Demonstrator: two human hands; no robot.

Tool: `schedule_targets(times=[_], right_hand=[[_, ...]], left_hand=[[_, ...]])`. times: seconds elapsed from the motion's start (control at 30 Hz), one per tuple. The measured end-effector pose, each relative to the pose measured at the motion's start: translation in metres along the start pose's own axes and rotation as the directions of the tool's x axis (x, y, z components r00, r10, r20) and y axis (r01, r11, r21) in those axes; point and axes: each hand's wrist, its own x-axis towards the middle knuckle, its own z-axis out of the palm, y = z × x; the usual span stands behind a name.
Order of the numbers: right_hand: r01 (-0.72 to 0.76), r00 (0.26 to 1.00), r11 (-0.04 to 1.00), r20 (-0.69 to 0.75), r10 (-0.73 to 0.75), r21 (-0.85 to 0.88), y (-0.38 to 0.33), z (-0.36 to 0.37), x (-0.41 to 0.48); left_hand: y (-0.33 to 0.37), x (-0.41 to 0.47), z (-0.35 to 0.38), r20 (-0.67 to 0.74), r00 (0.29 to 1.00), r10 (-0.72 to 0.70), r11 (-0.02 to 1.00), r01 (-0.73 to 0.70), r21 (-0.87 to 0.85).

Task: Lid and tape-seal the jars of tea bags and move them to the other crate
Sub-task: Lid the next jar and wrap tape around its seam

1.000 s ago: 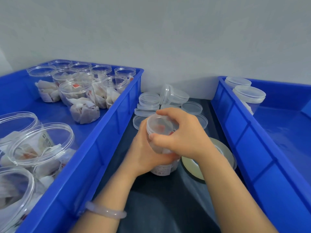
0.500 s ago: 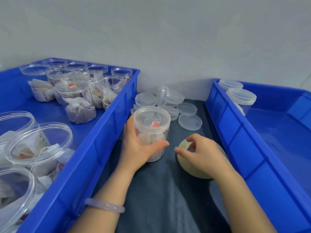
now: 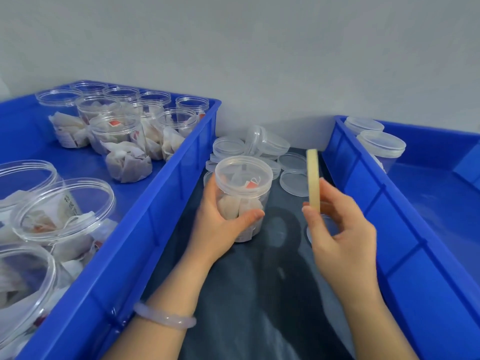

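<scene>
Tape roll [image 3: 313,175] now lifted, upright in right hand's [image 3: 342,235] pinching grip (left hand [image 3: 215,227] curled round jar [image 3: 242,198])

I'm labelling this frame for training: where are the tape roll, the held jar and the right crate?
tape roll [image 3: 312,175]: head view, its outer edge.
held jar [image 3: 243,172]: head view, its lid.
right crate [image 3: 405,255]: head view, its outer wall.

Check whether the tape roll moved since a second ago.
Yes: the tape roll rose off the dark mat; the right hand holds it edge-up.
</scene>
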Motion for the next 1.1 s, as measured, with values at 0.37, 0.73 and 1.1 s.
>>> schedule_targets(times=[0.37,0.73,1.1], right_hand=[[0.004,0.986,0.961,0.16,-0.051,0.278,-0.009,0.012,-0.012],[0.26,0.947,0.964,0.208,-0.244,-0.049,0.005,0.011,-0.014],[0.221,0.955,0.974,0.215,-0.206,-0.051,0.004,0.012,-0.017]], left_hand=[[0.043,-0.026,-0.001,0.043,0.698,0.715,0.674,-0.705,0.223],[0.025,-0.024,0.002,0.112,0.822,0.559,0.788,-0.568,0.237],[0.027,-0.027,0.0,0.149,0.784,0.602,0.711,-0.612,0.348]])
